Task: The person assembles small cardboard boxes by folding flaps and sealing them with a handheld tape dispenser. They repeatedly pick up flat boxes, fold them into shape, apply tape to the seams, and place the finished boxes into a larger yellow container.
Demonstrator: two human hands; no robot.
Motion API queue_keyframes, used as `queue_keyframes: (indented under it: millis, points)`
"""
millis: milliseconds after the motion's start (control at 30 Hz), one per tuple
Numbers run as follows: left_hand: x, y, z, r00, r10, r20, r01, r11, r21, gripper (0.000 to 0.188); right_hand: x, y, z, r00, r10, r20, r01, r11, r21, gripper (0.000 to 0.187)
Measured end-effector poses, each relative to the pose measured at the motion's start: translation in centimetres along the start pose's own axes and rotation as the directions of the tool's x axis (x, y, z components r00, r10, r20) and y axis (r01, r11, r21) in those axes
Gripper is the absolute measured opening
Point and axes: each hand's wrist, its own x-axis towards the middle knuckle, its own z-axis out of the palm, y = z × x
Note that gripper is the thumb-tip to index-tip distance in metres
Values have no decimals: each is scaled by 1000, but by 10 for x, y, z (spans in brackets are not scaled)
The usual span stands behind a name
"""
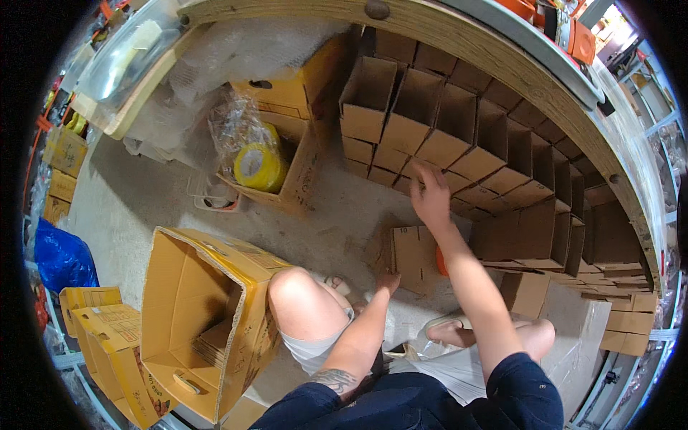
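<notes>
My left hand (389, 280) is low between my knees, with its fingers at the near left edge of a small brown cardboard box (416, 259). It appears to grip that edge, though the fingertips are partly hidden. My right hand (430, 193) is raised further forward, fingers apart and slightly bent, with nothing in it. It is nearest to the front row of stacked open-topped cardboard boxes (451, 132); whether it touches them I cannot tell. Partly behind my right forearm, an orange object (441, 262) shows beside the small box.
A large open yellow carton (193, 301) with flat cardboard pieces inside stands by my left knee. Ahead, a carton (297, 168) holds a yellow tape roll (259, 166) and plastic wrap. A wooden table edge (502, 54) arches over the stacks. A blue bag (64, 258) lies far left.
</notes>
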Motion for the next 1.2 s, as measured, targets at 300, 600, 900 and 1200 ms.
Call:
queue_keyframes:
  millis: [300,600,900,1200]
  points:
    - [3,-23,11,998,45,43,-41,995,-89,59,-316,124,-41,693,622,365,-369,741,-562,45]
    - [-7,22,1,993,91,-79,-70,968,241,55,-327,126,-29,558,721,411,-505,688,-521,41]
    - [-6,44,-12,983,-150,104,180,897,-403,52,-320,117,-46,546,764,344,-668,645,-371,40]
    - [-29,81,-133,916,69,-395,-221,908,-355,26,-290,101,-22,494,806,324,-683,591,-429,38]
